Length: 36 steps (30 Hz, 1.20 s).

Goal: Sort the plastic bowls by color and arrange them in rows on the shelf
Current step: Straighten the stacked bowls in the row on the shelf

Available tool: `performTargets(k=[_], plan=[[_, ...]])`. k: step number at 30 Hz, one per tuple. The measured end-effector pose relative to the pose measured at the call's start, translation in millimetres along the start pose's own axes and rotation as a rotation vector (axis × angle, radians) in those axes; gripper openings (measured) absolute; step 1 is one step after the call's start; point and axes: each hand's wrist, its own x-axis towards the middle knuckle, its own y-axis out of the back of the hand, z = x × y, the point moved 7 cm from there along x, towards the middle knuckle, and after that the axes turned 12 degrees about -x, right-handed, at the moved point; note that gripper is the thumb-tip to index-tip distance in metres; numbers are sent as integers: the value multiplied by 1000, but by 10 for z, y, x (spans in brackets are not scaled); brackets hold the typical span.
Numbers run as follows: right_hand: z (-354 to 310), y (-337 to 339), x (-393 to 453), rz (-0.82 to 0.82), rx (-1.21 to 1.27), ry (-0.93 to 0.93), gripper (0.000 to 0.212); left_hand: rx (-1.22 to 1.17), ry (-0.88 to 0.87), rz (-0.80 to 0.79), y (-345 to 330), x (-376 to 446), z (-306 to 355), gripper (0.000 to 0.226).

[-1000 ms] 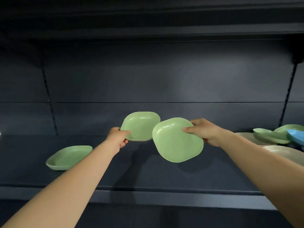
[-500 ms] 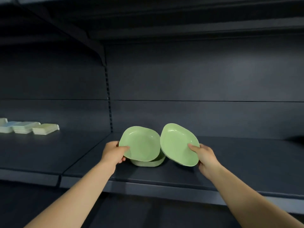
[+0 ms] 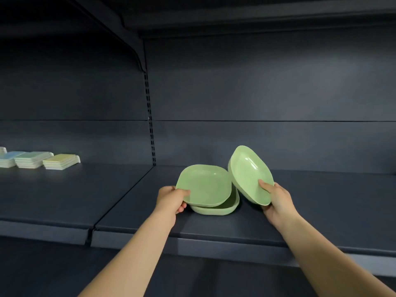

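The left hand (image 3: 171,199) pinches the near-left rim of a pale green, rounded-square plastic bowl (image 3: 204,185), thumb on top and fingers curled beneath, and holds it almost level directly over a second green plastic bowl (image 3: 216,209) that rests on the dark grey metal shelf (image 3: 321,211). The held bowl sits slightly askew of the one below, its far-right side appearing to touch or nearly touch the lower rim, which suggests it is being lined up to nest inside and start a green stack. Holding it by one edge leaves the rest of the rim free to drop into place.

The right hand (image 3: 276,200) grips a third green plastic bowl (image 3: 249,174) at its lower rim, thumb inside the hollow and fingers behind. This bowl is tipped steeply on edge, its hollow facing left, and held just beside the stack on the right; keeping it tilted and off to the side probably clears room for the left bowl to settle first.

All three bowls are the same matte pale green, shallow, with softly rounded corners and a thin lighter rim; they look light and rigid, and made to nest. They sit toward the front edge of the shelf, right of the slotted upright (image 3: 150,121). Far along the shelf's left end lie low stacks of pastel flat pieces (image 3: 38,159), well apart from the bowls.
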Motion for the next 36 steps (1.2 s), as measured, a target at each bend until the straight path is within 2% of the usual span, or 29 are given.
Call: performTargets(k=[5, 8, 13, 16, 19, 23, 27, 31, 32, 35, 36], plan=[[-8, 17, -37, 9, 15, 12, 14, 45, -44, 59, -132, 88, -107, 24], [-4, 22, -26, 9, 26, 14, 13, 112, -101, 54, -178, 76, -131, 11], [-8, 26, 2, 19, -4, 19, 14, 154, -163, 29, -206, 51, -85, 25], [15, 17, 34, 16, -101, 30, 10, 120, -214, 19, -195, 71, -37, 30], [31, -41, 71, 26, -254, 55, 8, 24, -178, -66, -262, 57, -7, 33], [45, -157, 144, 39, -400, 57, 8, 1, -132, -141, -331, 64, 13, 20], [17, -279, 255, 43, -498, 49, 14, -4, -116, -144, -341, 89, 9, 33], [-67, -447, 309, 41, -693, 127, 19, -28, -90, -140, -315, 131, -27, 43], [-73, -485, 314, 37, -741, 143, 20, -22, -101, -142, -312, 147, -33, 43], [-53, -545, 324, 33, -862, 158, 26, -25, -138, -148, -303, 157, -35, 21], [-41, -549, 327, 29, -894, 160, 28, -16, -147, -157, -306, 162, -37, 24]])
